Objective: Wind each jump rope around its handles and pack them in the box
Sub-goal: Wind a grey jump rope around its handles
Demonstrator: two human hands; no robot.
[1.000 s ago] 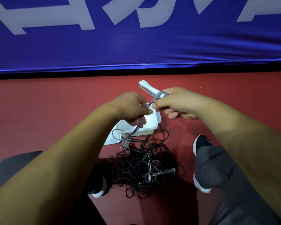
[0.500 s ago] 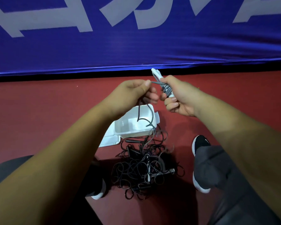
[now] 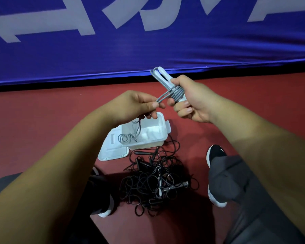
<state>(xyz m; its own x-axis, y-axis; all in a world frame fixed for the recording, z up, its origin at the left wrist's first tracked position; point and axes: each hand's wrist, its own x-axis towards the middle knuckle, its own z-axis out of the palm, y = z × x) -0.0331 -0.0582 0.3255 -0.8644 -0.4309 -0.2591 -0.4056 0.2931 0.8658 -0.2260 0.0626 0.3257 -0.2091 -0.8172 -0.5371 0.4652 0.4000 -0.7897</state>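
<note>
Pointing up-left: white handles (image 3: 163, 73), axis diagonal, in right grip (image 3: 192, 103).

Your left hand (image 3: 137, 105) is held up in front of you, thumb and forefinger pinching the rope (image 3: 163, 97). Just beside it, your right hand (image 3: 190, 101) grips the handles (image 3: 165, 75), fingers curled. Both forearms reach forward and converge.

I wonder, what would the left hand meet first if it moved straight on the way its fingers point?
Most likely the right hand, gripping the white handles just ahead of the left hand; depth is uncertain.
</note>
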